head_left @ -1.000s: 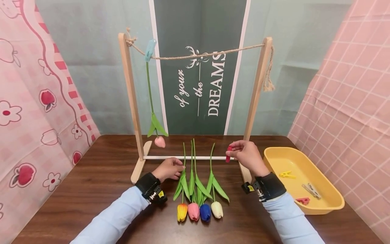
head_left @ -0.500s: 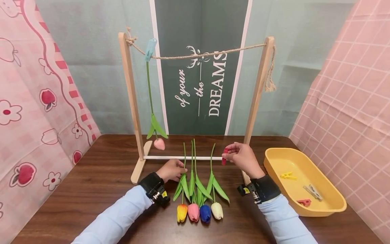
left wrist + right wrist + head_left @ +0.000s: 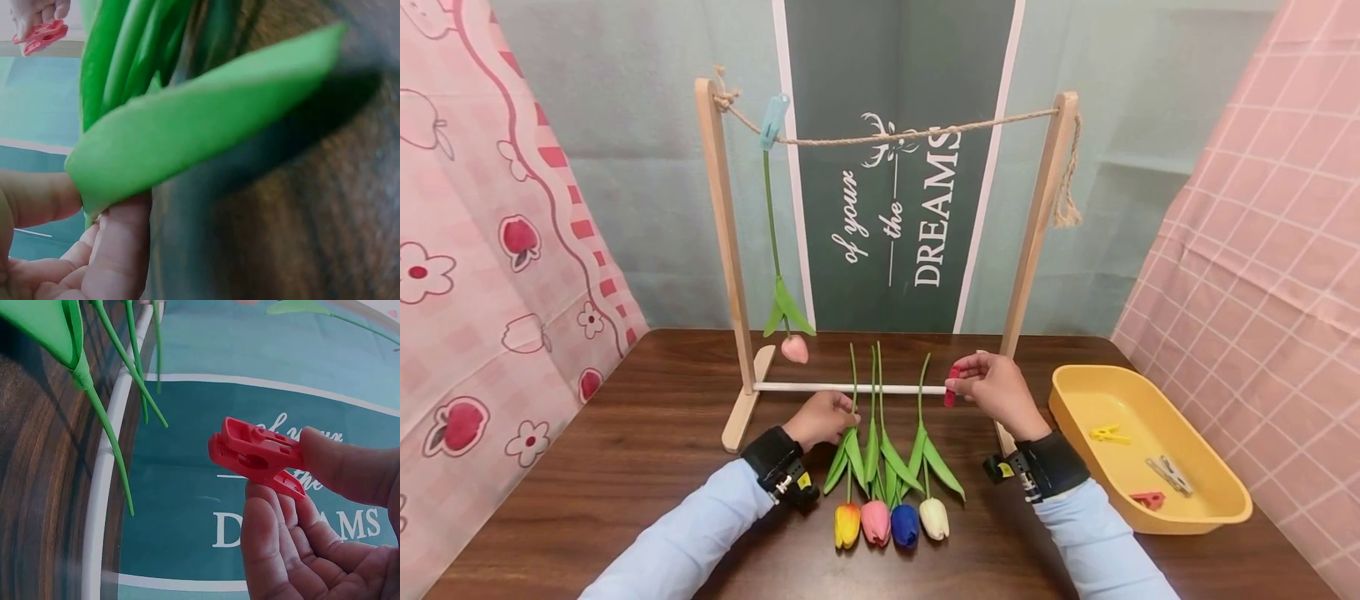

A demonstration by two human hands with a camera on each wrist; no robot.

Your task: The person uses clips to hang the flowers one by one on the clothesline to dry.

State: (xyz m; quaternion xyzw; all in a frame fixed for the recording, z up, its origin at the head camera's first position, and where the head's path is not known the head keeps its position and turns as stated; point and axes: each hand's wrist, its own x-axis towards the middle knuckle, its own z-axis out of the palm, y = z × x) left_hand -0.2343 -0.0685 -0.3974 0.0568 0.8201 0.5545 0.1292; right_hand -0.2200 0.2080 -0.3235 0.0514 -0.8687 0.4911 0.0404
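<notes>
My left hand (image 3: 822, 418) pinches the stem of the yellow artificial tulip (image 3: 847, 525), just above its leaves; thumb and forefinger meet at the leaf base in the left wrist view. Pink (image 3: 876, 522), blue (image 3: 905, 525) and white (image 3: 935, 518) tulips lie beside it, blooms toward me. To their right, my right hand (image 3: 1000, 392) holds a red clothespin (image 3: 256, 453) between thumb and fingers. Its jaws look closed, with nothing between them. A pale pink tulip (image 3: 794, 349) hangs upside down from the rope (image 3: 880, 140) by a light blue clothespin (image 3: 772, 122).
A wooden frame with a left post (image 3: 724, 242) and right post (image 3: 1037, 242) carries the rope; a white rod (image 3: 805, 387) joins its feet. On the right, a yellow basin (image 3: 1213, 525) holds yellow (image 3: 1109, 433), metal (image 3: 1170, 477) and red (image 3: 1148, 500) clothespins.
My left hand has shifted slightly right and taken hold of the yellow tulip's stem, whose tip is a little higher. My right hand has moved left with the red clothespin.
</notes>
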